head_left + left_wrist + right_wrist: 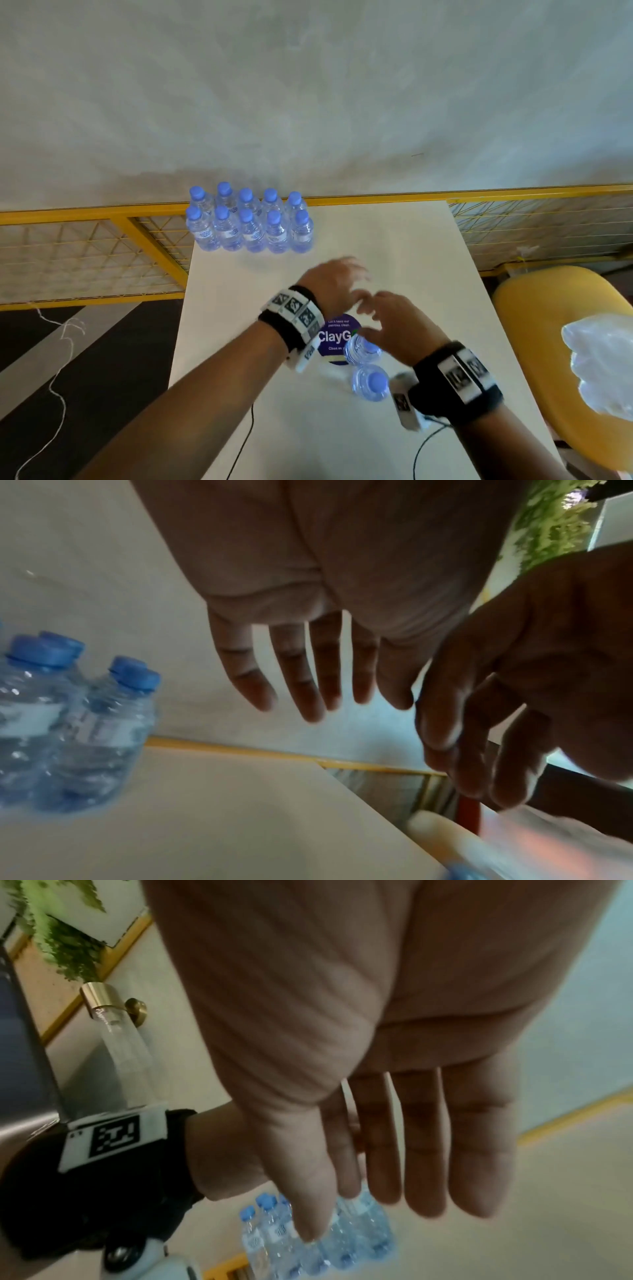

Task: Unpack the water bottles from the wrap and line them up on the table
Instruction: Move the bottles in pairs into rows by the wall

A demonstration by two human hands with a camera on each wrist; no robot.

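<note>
white table (394, 260), yellow mesh railing (85, 246), grey wall (308, 85)

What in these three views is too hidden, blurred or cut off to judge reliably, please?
- Head view: the left hand and right hand are motion-blurred, so their height above the table is unclear.
- Head view: the right hand covers part of one of the two near bottles.
- Head view: the ClayGo sticker is partly covered.
- Left wrist view: the frame edge cuts off the lined-up bottles.
- Head view: the labels are too small to read.
</note>
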